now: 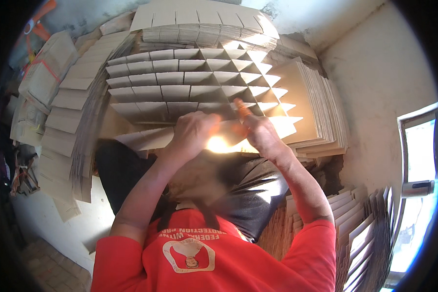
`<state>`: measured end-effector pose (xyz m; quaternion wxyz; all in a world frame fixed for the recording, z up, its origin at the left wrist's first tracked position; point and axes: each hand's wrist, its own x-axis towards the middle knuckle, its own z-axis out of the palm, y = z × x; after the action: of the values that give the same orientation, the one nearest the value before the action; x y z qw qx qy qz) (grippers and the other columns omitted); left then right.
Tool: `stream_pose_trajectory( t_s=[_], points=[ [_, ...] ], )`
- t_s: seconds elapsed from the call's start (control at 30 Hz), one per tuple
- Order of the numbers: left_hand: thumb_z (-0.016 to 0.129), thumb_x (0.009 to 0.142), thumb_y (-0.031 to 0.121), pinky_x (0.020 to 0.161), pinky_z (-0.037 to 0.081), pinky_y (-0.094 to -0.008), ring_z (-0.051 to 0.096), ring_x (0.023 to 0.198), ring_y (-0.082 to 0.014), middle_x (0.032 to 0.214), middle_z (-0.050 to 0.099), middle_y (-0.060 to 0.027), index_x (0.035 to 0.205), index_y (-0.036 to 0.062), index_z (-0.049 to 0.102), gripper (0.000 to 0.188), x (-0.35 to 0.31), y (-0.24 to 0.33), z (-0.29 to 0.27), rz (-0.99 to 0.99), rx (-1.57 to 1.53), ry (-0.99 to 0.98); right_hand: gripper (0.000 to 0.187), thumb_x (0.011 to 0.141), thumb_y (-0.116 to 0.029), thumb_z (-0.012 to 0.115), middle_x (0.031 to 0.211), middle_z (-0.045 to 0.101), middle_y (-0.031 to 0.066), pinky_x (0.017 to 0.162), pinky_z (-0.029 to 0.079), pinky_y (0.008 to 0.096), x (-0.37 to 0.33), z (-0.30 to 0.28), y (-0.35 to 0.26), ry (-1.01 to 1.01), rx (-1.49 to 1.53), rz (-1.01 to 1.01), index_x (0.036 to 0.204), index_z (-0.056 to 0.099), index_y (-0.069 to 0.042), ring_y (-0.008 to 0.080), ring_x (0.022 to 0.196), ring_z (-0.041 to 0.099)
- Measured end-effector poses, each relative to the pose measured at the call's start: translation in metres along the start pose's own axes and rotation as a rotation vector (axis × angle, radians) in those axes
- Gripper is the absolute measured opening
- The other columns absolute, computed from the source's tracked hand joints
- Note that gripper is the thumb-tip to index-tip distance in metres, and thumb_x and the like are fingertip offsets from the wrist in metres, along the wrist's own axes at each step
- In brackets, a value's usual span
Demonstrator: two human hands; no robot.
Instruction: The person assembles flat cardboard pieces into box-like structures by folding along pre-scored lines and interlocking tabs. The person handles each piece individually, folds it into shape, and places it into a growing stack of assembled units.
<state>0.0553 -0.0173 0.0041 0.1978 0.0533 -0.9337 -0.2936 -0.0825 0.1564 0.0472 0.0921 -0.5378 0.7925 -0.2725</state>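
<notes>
A grid of slotted grey-brown cardboard strips [153, 92] stands on edge in front of me. Long strips lie in rows from left to right, and crossing strips [241, 80] cut through them on the right side. My left hand [193, 130] is closed at the nearest long strip [151, 138], its fingertips smeared by motion. Close beside it, my right hand [260, 130] grips the cardboard near the closest crossing, with one finger reaching up along a crossing strip. Orange coverings or sunlight tint its fingertips; I cannot tell which. Both hands partly hide the near strip.
Stacked slotted strips [204, 34] lie behind the grid, with more piled along the left [65, 117]. Flat cardboard sheets [321, 107] stand at the right by the wall. Further bundles [355, 228] fill the lower right. A bound cardboard bundle [44, 80] sits at the far left.
</notes>
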Motion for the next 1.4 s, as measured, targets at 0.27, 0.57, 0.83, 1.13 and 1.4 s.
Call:
stream_pose_trajectory(
  t_s=[0.27, 0.57, 0.83, 1.13, 1.4],
  points=[
    [0.072, 0.081, 0.027, 0.115, 0.027, -0.0482, 0.036, 0.14, -0.0324, 0.149, 0.041, -0.0152, 0.147, 0.001, 0.036, 0.079, 0.017, 0.037, 0.002, 0.298, 0.287, -0.038, 0.05, 0.087, -0.015, 0.07, 0.117, 0.062, 0.0156, 0.087, 0.05, 0.0392, -0.074, -0.087, 0.152, 0.656, -0.814, 0.287, 0.133, 0.054, -0.003, 0.0318, 0.105, 0.059],
    [0.073, 0.081, 0.017, 0.112, 0.033, -0.0464, 0.051, 0.127, -0.0355, 0.137, 0.053, -0.0211, 0.145, 0.0002, 0.041, 0.073, 0.018, 0.029, 0.002, 0.278, 0.167, 0.018, 0.039, 0.083, -0.016, 0.072, 0.111, 0.062, 0.0173, 0.089, 0.049, 0.0423, -0.09, -0.089, 0.202, 0.36, -0.832, 0.638, 0.117, 0.059, -0.002, 0.0327, 0.11, 0.056],
    [0.081, 0.074, 0.01, 0.09, 0.05, -0.0409, 0.064, 0.099, -0.0317, 0.11, 0.069, -0.015, 0.121, 0.0025, 0.066, 0.051, -0.031, -0.003, -0.045, 0.043, 0.118, 0.37, 0.03, 0.089, -0.011, 0.065, 0.096, 0.068, 0.0255, 0.078, 0.051, 0.042, -0.089, -0.114, 0.164, 0.805, -0.384, 0.717, 0.115, 0.055, 0.001, 0.0364, 0.088, 0.067],
    [0.076, 0.074, 0.003, 0.074, 0.05, -0.0397, 0.065, 0.076, -0.0295, 0.085, 0.071, -0.0134, 0.099, -0.0012, 0.071, 0.026, -0.046, -0.014, -0.035, 0.064, 0.131, 0.3, 0.059, 0.087, -0.004, 0.07, 0.095, 0.073, 0.005, 0.072, 0.053, 0.0225, -0.023, -0.154, -0.027, 0.841, -0.106, 0.119, 0.143, 0.051, -0.011, 0.0078, 0.077, 0.063],
    [0.067, 0.07, -0.004, 0.063, 0.049, -0.0416, 0.063, 0.07, -0.0312, 0.076, 0.066, -0.0138, 0.087, 0.0009, 0.071, 0.018, -0.039, -0.02, -0.027, 0.093, 0.057, 0.365, 0.061, 0.085, 0.005, 0.065, 0.082, 0.067, 0.0, 0.057, 0.047, 0.0206, 0.011, -0.116, -0.091, 0.392, 0.296, 0.174, 0.142, 0.051, -0.007, 0.003, 0.064, 0.053]
  ],
)
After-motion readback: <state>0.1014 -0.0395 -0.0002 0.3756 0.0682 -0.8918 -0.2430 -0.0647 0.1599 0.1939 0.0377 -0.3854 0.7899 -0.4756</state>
